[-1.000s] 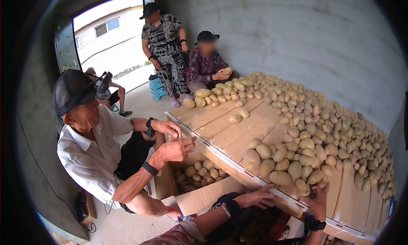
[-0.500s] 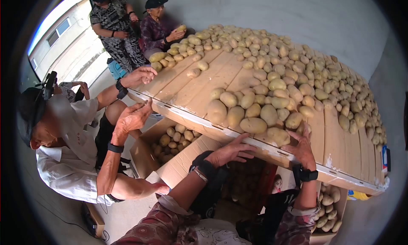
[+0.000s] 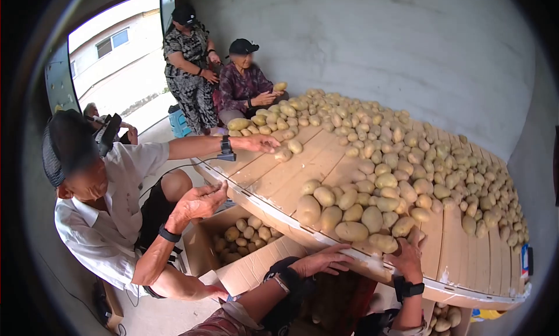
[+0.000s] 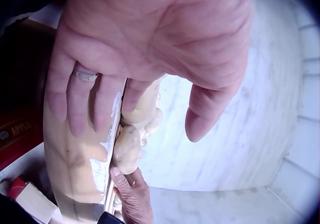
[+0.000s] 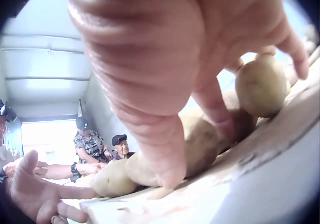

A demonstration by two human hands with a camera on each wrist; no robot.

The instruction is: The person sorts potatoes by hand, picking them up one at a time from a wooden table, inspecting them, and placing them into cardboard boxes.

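My left hand (image 3: 323, 260) is at the front edge of the slatted wooden table (image 3: 460, 251), palm facing the camera in the left wrist view, fingers extended and holding nothing. A ring (image 4: 87, 76) is on one finger. At the right, my right hand (image 3: 407, 261) touches the potatoes nearest the edge, with thumb and fingers spread. Its thumb is beside a large oval potato (image 3: 382, 243). In the right wrist view, fingertips reach down between potatoes, and another potato (image 5: 262, 86) is close to the outer fingers. A big heap of potatoes (image 3: 407, 161) covers the back of the table.
A cardboard box (image 3: 262, 260) of potatoes stands below the table, left of my arms; another box of potatoes (image 3: 445, 318) is lower right. A seated person in a white shirt (image 3: 110, 219) reaches over the table's left end. A seated person (image 3: 247, 82) holds a potato; another stands behind.
The view swung left and partly back. The person in white now extends an arm over the table to two small potatoes. My hands stay along the front edge, the right by the same potatoes.
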